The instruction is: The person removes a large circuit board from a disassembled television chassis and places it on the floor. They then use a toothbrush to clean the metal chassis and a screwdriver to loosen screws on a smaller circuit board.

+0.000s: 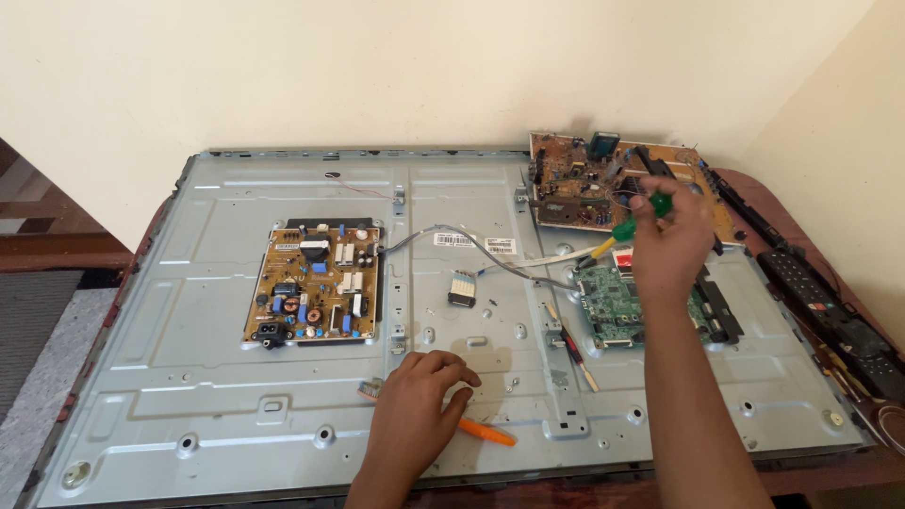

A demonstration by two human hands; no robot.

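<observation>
Matt grey sheet-metal panel [236,415], glossy green plastic screwdriver handle [660,203], polished wooden table [811,476]

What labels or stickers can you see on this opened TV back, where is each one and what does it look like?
First white sticker: small white rectangle with dark print, centre of the grey metal back panel, beside the grey cable.
Second white sticker: same shape and colours, just to its right.
Red and white label: on the green circuit board, partly hidden by the right hand.
</observation>
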